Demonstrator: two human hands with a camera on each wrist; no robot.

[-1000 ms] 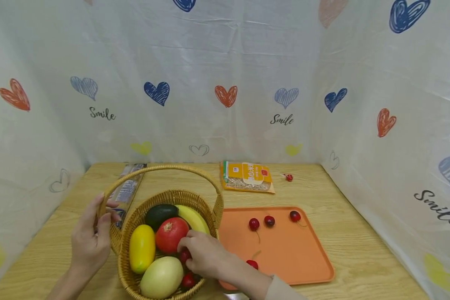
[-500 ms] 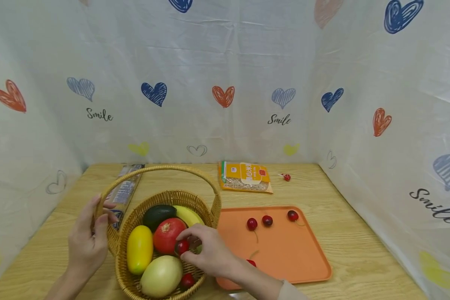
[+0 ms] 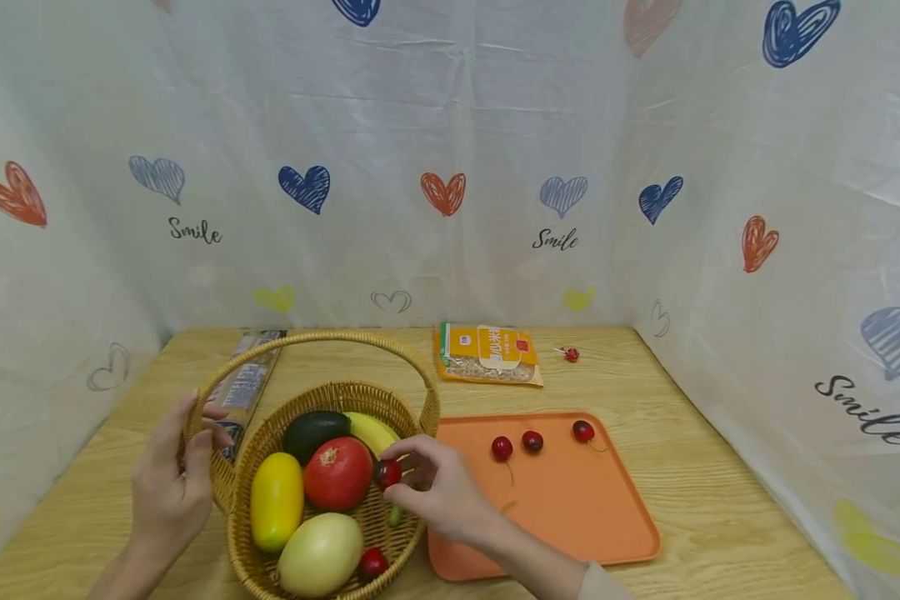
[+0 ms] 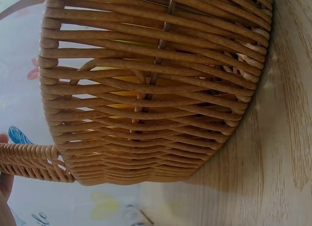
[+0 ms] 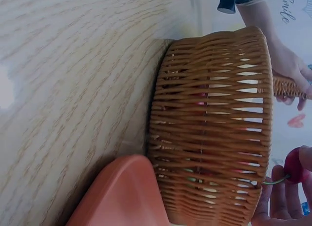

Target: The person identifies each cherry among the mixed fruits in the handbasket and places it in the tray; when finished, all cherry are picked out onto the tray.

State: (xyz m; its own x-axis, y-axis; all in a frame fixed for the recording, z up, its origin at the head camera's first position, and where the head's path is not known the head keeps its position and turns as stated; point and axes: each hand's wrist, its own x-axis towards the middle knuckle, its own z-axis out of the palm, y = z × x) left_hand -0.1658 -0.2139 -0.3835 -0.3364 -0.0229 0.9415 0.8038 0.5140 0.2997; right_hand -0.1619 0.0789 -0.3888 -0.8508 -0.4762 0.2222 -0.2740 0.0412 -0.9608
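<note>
My left hand (image 3: 172,479) holds the handle of a wicker basket (image 3: 234,533) at its left side. Between thumb and fingertips, my right hand (image 3: 446,492) pinches a dark red cherry (image 3: 387,473) over the basket's right part; its green stem shows in the right wrist view. Inside the basket lie a pomegranate (image 3: 339,473), a banana (image 3: 372,432), a dark green oval fruit (image 3: 315,436), a yellow oval fruit (image 3: 277,502), a pale melon-like fruit (image 3: 321,554) and another cherry (image 3: 372,564). Three cherries (image 3: 502,448) show on an orange tray (image 3: 570,508); a further stem pokes out beside my right forearm.
Behind the tray lies an orange-and-clear bag of grain (image 3: 489,358), with a red wrapped lollipop (image 3: 572,354) to its right. A long printed packet (image 3: 243,379) lies behind the basket's left side. Heart-printed cloth hangs around the wooden table (image 3: 690,467).
My right hand has raised the cherry from among the fruit and drawn it rightward, away from the pomegranate. My left hand keeps its hold on the handle.
</note>
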